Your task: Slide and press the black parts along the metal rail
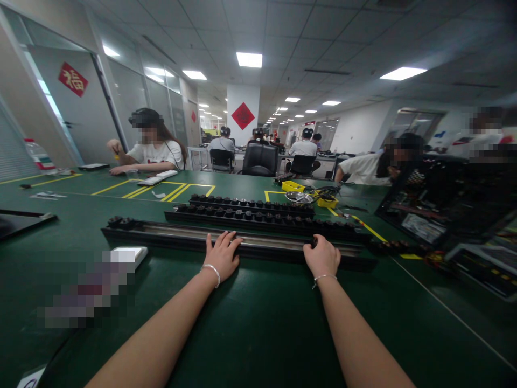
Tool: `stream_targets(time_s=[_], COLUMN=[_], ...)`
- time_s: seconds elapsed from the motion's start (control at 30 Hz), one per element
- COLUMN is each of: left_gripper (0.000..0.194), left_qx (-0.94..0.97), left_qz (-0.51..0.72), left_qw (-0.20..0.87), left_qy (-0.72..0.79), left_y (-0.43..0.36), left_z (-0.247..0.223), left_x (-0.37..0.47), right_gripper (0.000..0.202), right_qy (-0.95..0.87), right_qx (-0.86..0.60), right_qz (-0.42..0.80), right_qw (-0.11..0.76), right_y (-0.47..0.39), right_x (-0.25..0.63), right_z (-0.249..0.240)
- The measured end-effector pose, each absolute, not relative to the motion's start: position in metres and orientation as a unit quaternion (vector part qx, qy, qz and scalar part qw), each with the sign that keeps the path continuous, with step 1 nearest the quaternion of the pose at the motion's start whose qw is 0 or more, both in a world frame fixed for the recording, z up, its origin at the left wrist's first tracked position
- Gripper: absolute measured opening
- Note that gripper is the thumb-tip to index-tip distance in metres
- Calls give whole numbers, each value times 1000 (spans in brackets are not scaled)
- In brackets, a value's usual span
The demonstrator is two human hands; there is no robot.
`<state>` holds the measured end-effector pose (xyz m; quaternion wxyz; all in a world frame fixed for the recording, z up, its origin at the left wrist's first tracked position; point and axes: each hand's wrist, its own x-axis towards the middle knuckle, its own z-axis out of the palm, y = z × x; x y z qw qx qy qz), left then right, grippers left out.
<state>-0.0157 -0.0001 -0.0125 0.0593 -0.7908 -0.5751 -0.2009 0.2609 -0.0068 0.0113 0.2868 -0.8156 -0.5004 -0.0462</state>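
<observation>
A long black rail (274, 245) with a pale metal groove lies across the green table in front of me. My left hand (223, 253) rests on its near edge with the fingers spread. Farther right, my right hand (324, 256) is closed at the rail, and a small black knob-like part (314, 242) shows between thumb and fingers. Two similar black parts (121, 222) sit at the rail's left end. Just behind lie a second black rail (202, 216) and a third, both lined with several of these parts.
A steel dish (299, 198), a yellow tray (293, 186) and black cables stand beyond the rails. An open black computer case (424, 229) is at the right. A phone-like white-edged object (131, 256), partly blurred, lies left. Other people sit at the far side.
</observation>
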Motion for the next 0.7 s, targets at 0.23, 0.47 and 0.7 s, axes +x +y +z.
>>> stream_targets(time_s=[0.23, 0.47, 0.7], left_gripper=[46, 46, 45], left_qx=[-790, -790, -790], left_qz=[-197, -199, -204], left_qw=[67, 72, 73], left_qy=[-576, -576, -574], left_y=[-1, 0, 0], left_z=[-11, -13, -13], left_x=[-15, -15, -15], right_gripper=[44, 44, 43], right_qy=[-496, -488, -480], right_qx=[-820, -823, -828], right_qz=[-42, -53, -55], right_qw=[282, 285, 285], right_y=[-7, -7, -8], right_x=[264, 268, 272], right_z=[13, 12, 13])
